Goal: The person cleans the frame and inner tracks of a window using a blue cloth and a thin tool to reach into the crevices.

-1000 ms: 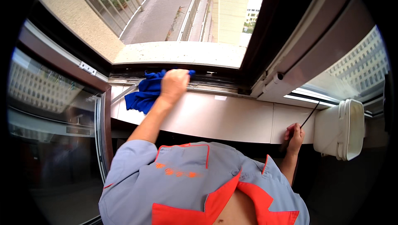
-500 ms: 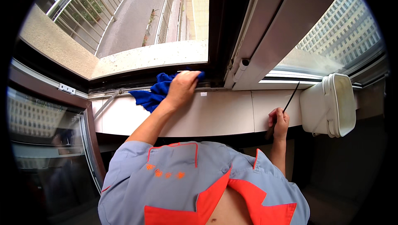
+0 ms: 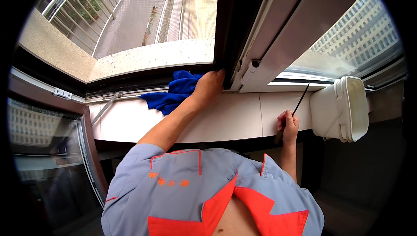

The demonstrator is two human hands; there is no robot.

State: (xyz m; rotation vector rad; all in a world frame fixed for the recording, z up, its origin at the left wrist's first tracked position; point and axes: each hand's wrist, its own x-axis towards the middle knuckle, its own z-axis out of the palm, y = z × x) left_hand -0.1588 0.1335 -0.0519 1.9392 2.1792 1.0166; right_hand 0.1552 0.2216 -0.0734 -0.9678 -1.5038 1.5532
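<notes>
My left hand (image 3: 209, 88) is closed on a blue cloth (image 3: 177, 93), its fingers pushed into the lower right corner of the open window's dark frame (image 3: 150, 79). The cloth bunches out from under the palm and drapes over the track onto the white tiled sill (image 3: 221, 118). Over the sill's front edge, my right hand (image 3: 289, 128) is closed round a thin black rod (image 3: 301, 100). It slants up and to the right, and a brownish end shows below the fist; what kind of tool it is I cannot tell.
A white bucket (image 3: 323, 110) stands tilted in view on the sill's right end. At left the window sash (image 3: 93, 149) swings inward, linked by a metal stay (image 3: 105, 109). A pale post (image 3: 278, 31) with a handle (image 3: 250, 71) rises beside the opening.
My left hand has slid right along the frame into the corner, and the cloth trails more loosely behind it. My right hand keeps hold of the rod. The view has shifted slightly.
</notes>
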